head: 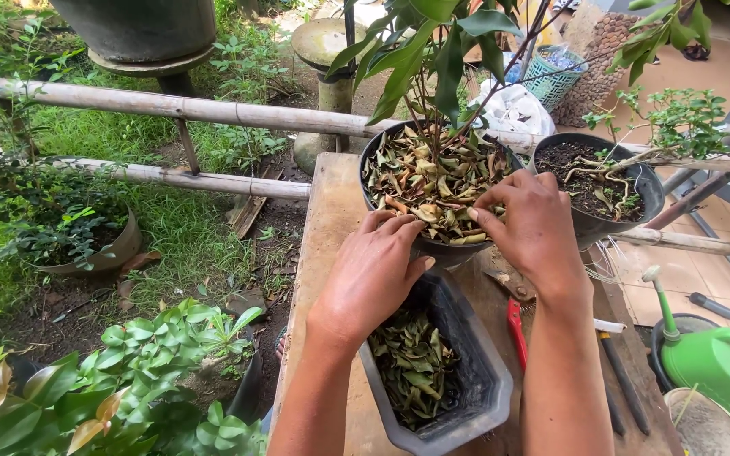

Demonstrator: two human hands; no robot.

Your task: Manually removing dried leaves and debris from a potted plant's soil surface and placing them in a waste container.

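Two bare hands at round black plastic pot [382, 160] of dry fallen leaves [433, 186]: left hand [373, 274] on rim, fingers curled, empty; right hand [534, 228] pinching leaves.

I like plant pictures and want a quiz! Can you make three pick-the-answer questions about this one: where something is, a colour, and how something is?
1. Where is the grey tray of leaves?
A. On the grass
B. On the wooden table, below the hands
C. Hanging on the bamboo rail

2. What colour is the watering can?
A. Green
B. Blue
C. Yellow

3. How is the round pot under the hands?
A. Empty
B. Tipped over
C. Upright, covered with dry leaves

Answers: 1 B, it sits on the table beneath the left hand. 2 A, its body is green. 3 C, the right hand rests on its leaf litter.
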